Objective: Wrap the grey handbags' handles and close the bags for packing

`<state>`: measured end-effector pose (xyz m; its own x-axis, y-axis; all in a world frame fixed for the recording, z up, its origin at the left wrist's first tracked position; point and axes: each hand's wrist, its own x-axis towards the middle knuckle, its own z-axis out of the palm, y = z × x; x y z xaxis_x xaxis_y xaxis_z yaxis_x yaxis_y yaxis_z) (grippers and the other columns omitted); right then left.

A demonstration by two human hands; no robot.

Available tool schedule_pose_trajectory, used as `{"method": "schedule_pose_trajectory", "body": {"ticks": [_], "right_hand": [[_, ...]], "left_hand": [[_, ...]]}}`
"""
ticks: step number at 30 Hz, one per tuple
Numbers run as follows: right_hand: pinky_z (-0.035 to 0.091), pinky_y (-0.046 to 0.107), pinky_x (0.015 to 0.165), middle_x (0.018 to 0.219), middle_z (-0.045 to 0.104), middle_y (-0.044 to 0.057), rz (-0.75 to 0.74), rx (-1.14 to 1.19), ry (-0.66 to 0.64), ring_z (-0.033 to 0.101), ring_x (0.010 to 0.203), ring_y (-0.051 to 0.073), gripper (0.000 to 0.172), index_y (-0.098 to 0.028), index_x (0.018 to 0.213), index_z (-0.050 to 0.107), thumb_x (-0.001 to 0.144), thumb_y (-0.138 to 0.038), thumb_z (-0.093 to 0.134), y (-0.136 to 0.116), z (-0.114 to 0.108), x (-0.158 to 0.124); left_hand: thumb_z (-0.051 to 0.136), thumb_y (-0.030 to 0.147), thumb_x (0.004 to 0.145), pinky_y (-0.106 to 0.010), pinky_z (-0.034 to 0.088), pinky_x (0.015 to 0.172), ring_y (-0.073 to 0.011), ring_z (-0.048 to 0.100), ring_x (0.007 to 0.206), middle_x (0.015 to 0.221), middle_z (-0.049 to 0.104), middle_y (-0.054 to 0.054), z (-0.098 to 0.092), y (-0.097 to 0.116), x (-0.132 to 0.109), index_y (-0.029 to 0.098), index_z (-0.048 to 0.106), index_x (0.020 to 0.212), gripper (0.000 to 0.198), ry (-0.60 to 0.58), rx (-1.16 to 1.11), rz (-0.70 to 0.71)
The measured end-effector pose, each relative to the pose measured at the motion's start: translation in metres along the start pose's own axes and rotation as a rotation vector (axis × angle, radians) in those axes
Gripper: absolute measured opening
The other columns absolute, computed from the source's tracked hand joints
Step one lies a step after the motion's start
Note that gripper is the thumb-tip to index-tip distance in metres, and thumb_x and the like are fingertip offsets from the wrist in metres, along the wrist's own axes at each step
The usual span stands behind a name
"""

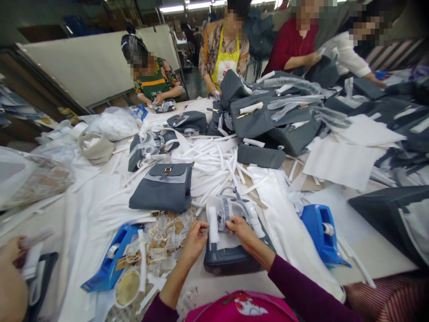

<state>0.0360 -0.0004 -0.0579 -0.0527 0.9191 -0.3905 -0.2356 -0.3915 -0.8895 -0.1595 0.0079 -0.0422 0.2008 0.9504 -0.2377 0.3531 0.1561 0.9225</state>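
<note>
Down at the near left, a blue tape dispenser lies on the bench beside a heap of stringed paper tags, with a grey flap bag just beyond them. Right of the tags, the left hand is curled narrow, its fingertips pinched on a white strip that stands upright. The strip rests against the white wrapping bundled on top of a dark bag, which lies flat at the near middle of the bench, directly before the person. The right hand is closed on that wrapping, thumb and fingers nipping its near edge. Further right lies a second tape dispenser, apart from the dark bag. At the far side, other people handle piled grey bags among loose white strips
</note>
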Motion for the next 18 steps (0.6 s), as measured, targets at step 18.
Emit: {"method": "schedule_pose_trajectory", "body": {"ticks": [18], "right_hand": [[0.04,0.029,0.065,0.07,0.054,0.0,-0.224,-0.253,0.092,0.051,0.065,0.016,0.012,-0.019,0.073,0.063,0.074,-0.03,0.058,0.025,-0.003,0.001]], "left_hand": [[0.067,0.016,0.056,-0.041,0.036,0.094,-0.0257,0.045,0.099,0.089,0.044,-0.002,0.028,-0.005,0.034,0.02,0.051,0.081,0.03,0.24,0.361,-0.08]]}}
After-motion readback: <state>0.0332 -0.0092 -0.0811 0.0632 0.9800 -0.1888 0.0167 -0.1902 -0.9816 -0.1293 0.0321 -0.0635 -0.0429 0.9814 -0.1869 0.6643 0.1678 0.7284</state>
